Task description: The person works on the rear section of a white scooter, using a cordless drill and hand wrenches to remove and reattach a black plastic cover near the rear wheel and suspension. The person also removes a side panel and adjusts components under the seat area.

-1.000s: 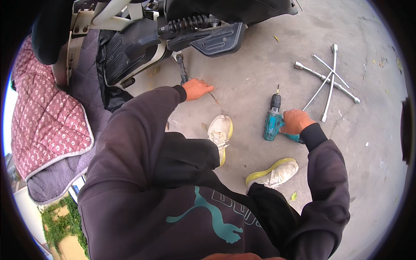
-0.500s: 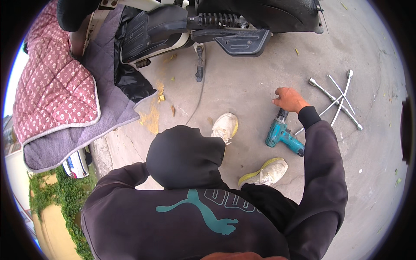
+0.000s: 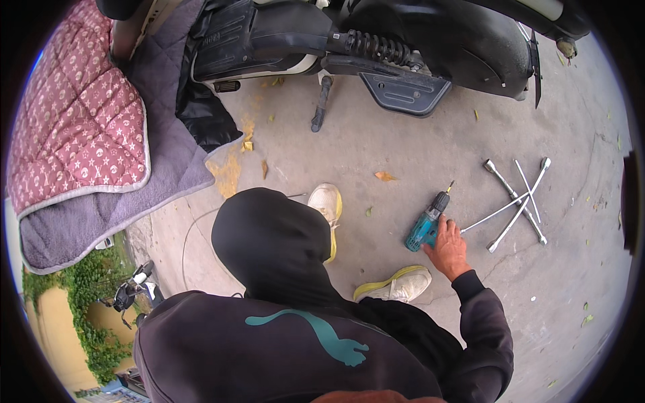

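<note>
My right hand point(image 3: 449, 250) is closed around the handle of a teal and black cordless drill point(image 3: 422, 230), low over the grey ground. The palm hides most of the handle. From the black chuck a short bit point(image 3: 451, 186) points away from me and slightly right. Right of the drill lie crossed metal wrenches point(image 3: 516, 201) with socket ends, along with thin metal rods. One rod reaches close to my fingers. My left hand is out of sight; only the dark left sleeve point(image 3: 161, 319) shows, beside my bent knee point(image 3: 269, 245) in black cloth.
A parked scooter point(image 3: 396, 67) spans the far side, its kickstand point(image 3: 321, 104) down. A pink and grey quilted cover point(image 3: 94, 134) hangs at the left. My light shoes point(image 3: 403, 285) are on the concrete, near a few dry leaves point(image 3: 384, 176). A thin cable point(image 3: 186, 252) curves left of my knee.
My right hand has moved from the drill's chuck back to its handle, uncovering the bit. The drill has turned to point more to the right. My view has shifted, with more of the scooter's rear showing.
</note>
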### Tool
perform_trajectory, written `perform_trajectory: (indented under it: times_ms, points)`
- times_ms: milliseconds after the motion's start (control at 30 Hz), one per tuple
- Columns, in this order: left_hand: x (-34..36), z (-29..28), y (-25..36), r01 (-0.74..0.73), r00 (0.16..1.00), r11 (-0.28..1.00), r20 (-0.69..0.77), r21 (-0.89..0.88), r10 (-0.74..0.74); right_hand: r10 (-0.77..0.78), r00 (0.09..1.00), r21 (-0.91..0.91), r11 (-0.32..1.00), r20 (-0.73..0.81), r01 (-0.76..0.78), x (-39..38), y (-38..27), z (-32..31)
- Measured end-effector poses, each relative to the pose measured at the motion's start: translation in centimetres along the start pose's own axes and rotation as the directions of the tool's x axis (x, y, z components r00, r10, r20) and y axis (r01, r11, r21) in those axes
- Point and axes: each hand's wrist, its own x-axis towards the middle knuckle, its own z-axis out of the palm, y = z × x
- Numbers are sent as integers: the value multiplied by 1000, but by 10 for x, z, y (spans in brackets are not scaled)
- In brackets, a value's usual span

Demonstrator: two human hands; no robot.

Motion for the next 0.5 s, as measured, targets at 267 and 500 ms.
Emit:
perform_trajectory:
  times_ms: [267,500]
  points:
    - [80,-53,75,-308,933,946,228,104,278,145,988,-30,989,-59,-147,-15,-7,37]
    - [110,-126,354,-703,694,537,-287,-466,660,145,986,-201,967,-84,-159,-8,9,56]
